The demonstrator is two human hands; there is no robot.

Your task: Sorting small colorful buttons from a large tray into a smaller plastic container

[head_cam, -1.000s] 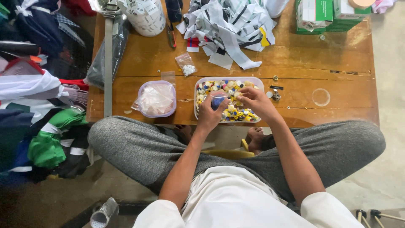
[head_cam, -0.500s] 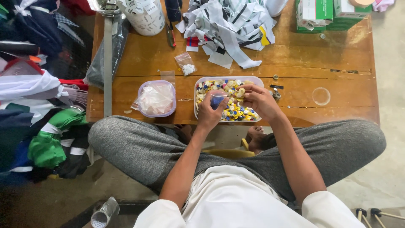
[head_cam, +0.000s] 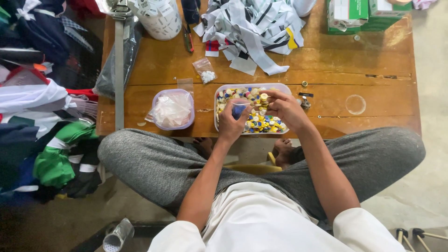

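Wooden table (head_cam: pixel 326 65) edge: hands crowd button tray (head_cam: pixel 285 89), seemingly.

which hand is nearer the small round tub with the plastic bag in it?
Left. The left hand is over the button tray, beside the round tub; the right hand is farther along the tray.

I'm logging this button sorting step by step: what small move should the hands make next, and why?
Probably drop the picked button into the small bag. The right hand pinches a pale button above the tray of buttons, and the left hand holds a small bag right beside it.
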